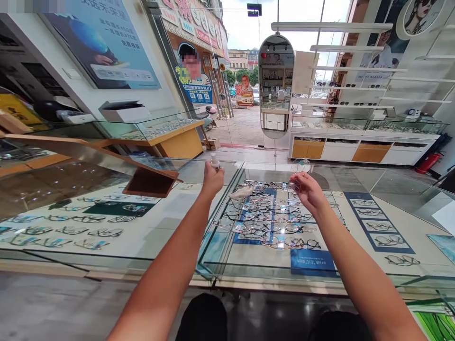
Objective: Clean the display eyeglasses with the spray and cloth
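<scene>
My left hand is closed around a small clear spray bottle with a pale top, held up over the glass counter. My right hand pinches a pair of thin-rimmed eyeglasses; one round lens shows above the fingers, and the rest is hard to make out. Between the hands, a crumpled whitish cloth lies at the far left of several rows of eyeglasses. Those glasses lie close together at the counter, nearest to my right hand.
A glass display counter runs across in front of me, with more frames at right and glasses at left. A brown wooden stand is at left. An oval mirror stands beyond; a fire extinguisher is far right.
</scene>
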A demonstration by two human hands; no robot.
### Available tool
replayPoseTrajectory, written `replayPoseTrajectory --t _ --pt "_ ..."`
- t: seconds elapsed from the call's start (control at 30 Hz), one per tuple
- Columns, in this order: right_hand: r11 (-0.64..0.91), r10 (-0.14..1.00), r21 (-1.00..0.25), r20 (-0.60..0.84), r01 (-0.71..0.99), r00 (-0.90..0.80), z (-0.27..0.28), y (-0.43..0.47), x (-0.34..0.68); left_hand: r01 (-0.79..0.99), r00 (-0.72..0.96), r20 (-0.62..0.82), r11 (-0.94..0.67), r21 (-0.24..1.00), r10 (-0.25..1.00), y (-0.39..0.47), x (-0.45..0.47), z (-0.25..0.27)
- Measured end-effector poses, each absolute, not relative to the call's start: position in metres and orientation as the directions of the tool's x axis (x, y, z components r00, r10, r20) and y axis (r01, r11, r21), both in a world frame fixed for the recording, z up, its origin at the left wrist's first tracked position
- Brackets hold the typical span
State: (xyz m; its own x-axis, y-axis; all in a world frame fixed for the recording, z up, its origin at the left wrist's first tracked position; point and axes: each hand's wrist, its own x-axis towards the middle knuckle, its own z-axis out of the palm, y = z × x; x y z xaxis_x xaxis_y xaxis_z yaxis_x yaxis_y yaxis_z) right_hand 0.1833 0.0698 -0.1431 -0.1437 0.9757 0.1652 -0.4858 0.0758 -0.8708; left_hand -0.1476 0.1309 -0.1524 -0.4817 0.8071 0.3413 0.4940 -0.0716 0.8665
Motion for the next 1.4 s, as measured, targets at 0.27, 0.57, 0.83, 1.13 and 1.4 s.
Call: replayPoseTrajectory --t 0.27,0.57,0.83,1.13,1.4 --pt "0.088 0.98 -0.883 0.159 -0.462 -0.117 -0.142 0.073 0.192 0.628 -0.558 0.233 0.222 0.746 0.796 0.13 -0.184 -0.182" --pt "0.092 0.983 -0.892 0.152 -0.442 -0.103 -0.144 0.076 0.194 0.631 -0.553 0.205 0.245 0.737 0.807 0.132 -0.18 -0.189" --pt "0.087 0.982 -0.887 0.152 -0.453 -0.11 -0.142 0.074 0.195 0.803 -0.479 0.619 0.026 0.595 0.622 0.101 -0.144 -0.153" --pt "0.084 0.984 -0.9 0.143 -0.428 -0.107 -0.144 0.074 0.196 0.893 0.157 0.177 -0.216 0.395 0.972 0.096 -0.12 -0.16" --pt "0.089 0.983 -0.901 0.149 -0.425 -0.111 -0.144 0.075 0.198 0.87 0.16 0.137 -0.206 0.448 0.977 0.1 -0.129 -0.164"
